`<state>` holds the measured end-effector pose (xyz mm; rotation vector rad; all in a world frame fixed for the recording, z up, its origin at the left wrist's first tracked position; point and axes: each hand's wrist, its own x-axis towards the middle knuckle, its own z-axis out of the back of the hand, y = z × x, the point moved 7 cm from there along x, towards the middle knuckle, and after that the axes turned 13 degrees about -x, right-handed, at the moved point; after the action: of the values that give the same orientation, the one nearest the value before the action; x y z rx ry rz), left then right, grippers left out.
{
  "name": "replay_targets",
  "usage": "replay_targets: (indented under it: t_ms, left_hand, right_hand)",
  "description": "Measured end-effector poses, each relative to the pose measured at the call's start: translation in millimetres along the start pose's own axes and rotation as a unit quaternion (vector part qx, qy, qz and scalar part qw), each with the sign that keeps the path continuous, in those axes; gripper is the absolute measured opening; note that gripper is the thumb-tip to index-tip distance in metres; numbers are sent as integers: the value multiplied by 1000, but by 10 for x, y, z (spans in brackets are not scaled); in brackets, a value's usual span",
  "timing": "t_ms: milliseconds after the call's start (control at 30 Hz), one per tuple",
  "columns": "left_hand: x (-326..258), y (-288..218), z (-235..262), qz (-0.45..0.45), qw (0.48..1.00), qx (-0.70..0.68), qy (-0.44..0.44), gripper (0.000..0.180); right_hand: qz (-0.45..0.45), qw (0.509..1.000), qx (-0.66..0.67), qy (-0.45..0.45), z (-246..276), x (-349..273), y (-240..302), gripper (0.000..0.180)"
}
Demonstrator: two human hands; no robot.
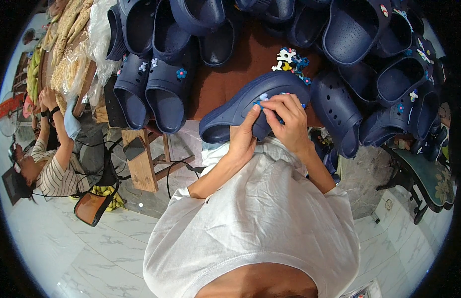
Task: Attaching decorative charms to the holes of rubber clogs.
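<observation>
A navy blue foam clog (235, 107) lies on its side at the table's near edge, its toe end toward the right. My left hand (244, 141) is closed on its near side, with the thumb pressed up beside a small blue and white shoe charm (263, 98). My right hand (290, 121) bends over the clog's upper, its fingers pinched at the charms there. These fingers partly hide the charms. Just beyond the clog is a little pile of loose charms (290, 62) in white, blue and yellow.
A pair of decorated clogs (166, 92) stands at the left, and more clogs (354, 30) are heaped at the right on the brown tabletop (215, 87). Far left, another person (56, 169) works at a table of pale dried goods. A green-topped chair (419, 174) stands at right.
</observation>
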<state>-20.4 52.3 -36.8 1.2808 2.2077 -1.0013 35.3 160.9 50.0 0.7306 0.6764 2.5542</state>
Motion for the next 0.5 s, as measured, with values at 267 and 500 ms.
replay_targets:
  t_ms: [267, 500]
  left_hand:
    - [1, 14, 13, -11, 1000, 26, 6, 30]
    - [-29, -26, 29, -4, 999, 6, -34, 22]
  right_hand:
    - [-21, 999, -20, 23, 11, -18, -11, 17]
    - [-7, 999, -33, 16, -15, -29, 63, 19]
